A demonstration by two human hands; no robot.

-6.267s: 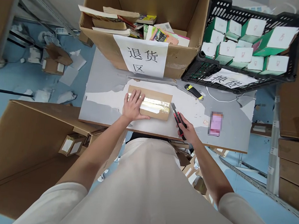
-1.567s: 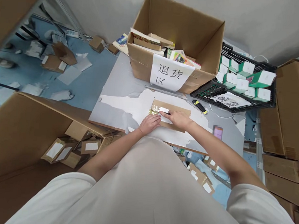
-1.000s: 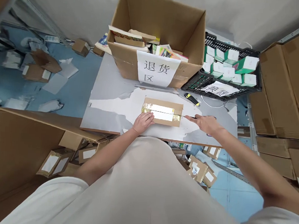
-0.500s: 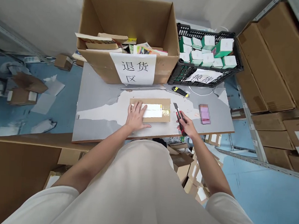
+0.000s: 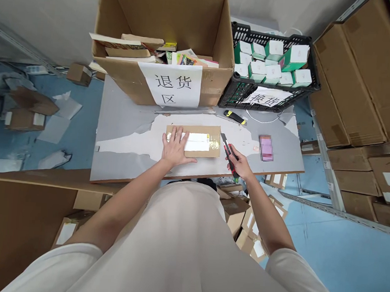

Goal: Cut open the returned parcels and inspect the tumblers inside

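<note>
A small flat cardboard box (image 5: 215, 130) lies on the table, with a white label (image 5: 198, 142) on top and clear tape at its right end. My left hand (image 5: 175, 150) rests on the left part of this box, fingers spread and thumb out along the near edge. In my right hand (image 5: 238, 163) is a red and black utility knife (image 5: 228, 150), gripped by its handle. The knife's tip points away from me, just beside the box's right end. Some of my right fingers are hidden under the handle.
Behind stand a large carton (image 5: 126, 76) of books and a black crate (image 5: 232, 93) of green-and-white boxes, both with paper signs. A yellow-black cutter (image 5: 235, 117) and a blurred pink item (image 5: 266, 148) lie on the table (image 5: 123, 167). Stacked cartons (image 5: 356, 86) stand at right.
The knife in my right hand has moved slightly left, closer to the box's right end. My left hand's fingers have spread and shifted a little left on the box. The view has shifted slightly.
</note>
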